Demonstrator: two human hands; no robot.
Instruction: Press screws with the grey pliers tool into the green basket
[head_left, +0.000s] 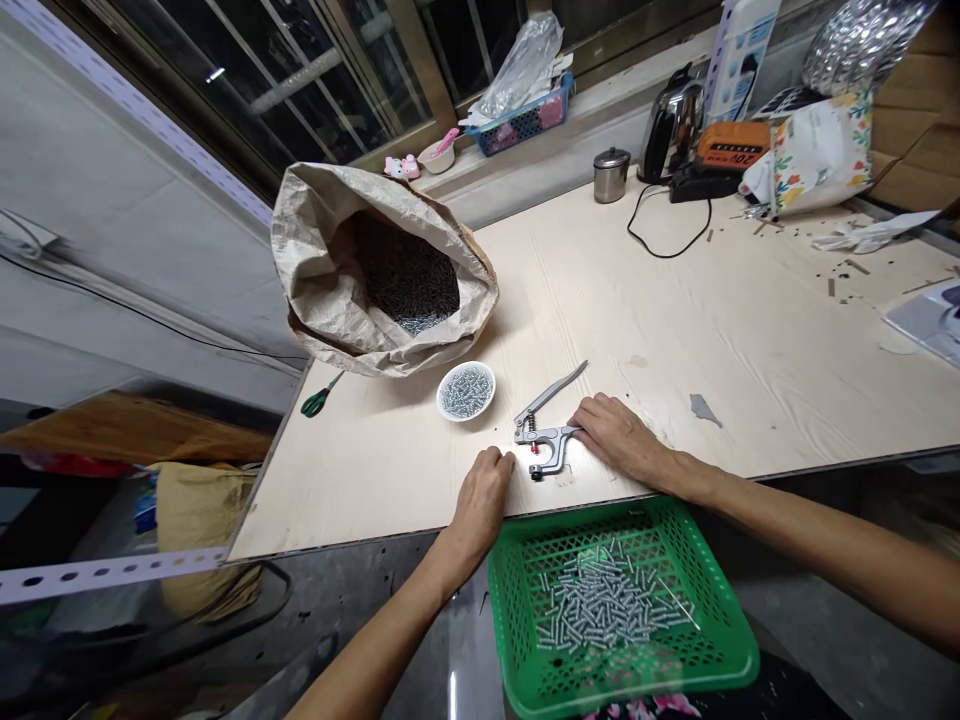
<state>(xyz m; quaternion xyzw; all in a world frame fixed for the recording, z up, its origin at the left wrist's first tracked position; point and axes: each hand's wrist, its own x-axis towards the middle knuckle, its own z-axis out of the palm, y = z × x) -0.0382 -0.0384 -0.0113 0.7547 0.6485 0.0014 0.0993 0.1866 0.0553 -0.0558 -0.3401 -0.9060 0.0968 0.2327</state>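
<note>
A metal hand press tool [544,425] lies on the pale wooden table [675,330] near its front edge, one long handle pointing up to the right. My right hand [616,432] rests flat beside it, fingertips touching the tool's body. My left hand [482,495] sits curled at the table edge just left of the tool, fingers closed, with whatever they pinch hidden. A small white bowl [466,390] of little metal parts stands just beyond. Below the table edge a green plastic basket [525,590] holds several small silver pieces.
A large open paper sack [322,270] full of dark metal parts stands at the table's back left. Green-handled scissors [320,399] lie by the left edge. A kettle [673,122], a metal cup [611,174], a cable and clutter line the far right side.
</note>
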